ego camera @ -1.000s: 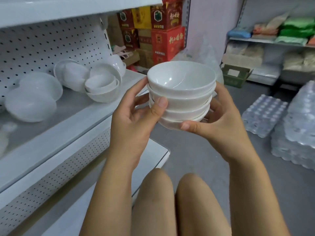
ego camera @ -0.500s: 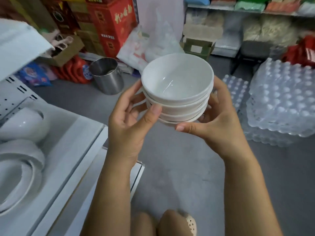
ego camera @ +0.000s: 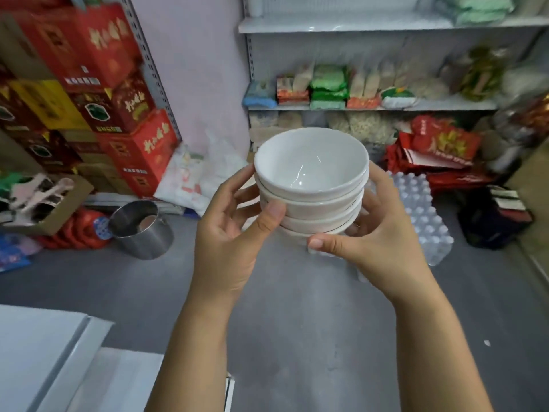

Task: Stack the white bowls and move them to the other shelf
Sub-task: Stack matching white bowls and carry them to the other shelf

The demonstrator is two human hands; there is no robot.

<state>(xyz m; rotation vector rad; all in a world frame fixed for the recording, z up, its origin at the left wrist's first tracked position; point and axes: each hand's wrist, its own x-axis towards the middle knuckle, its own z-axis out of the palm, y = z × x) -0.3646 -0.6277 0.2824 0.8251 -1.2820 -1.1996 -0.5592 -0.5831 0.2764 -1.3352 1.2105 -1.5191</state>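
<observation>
The near white shelf edge has slid to the lower left corner. Left hand and right hand clasp the stack of white ceramic bowls above grey floor, facing a stocked white wall shelf.

Single view, head-worn, wide-angle. Faces forward and down over both forearms. Close range: left hand and right hand sit at frame centre, holding the stack of white bowls. Grey floor fills 6 o'clock; stocked shelf at 1 o'clock; red boxes at 10 o'clock; white shelf corner at 8 o'clock.
</observation>
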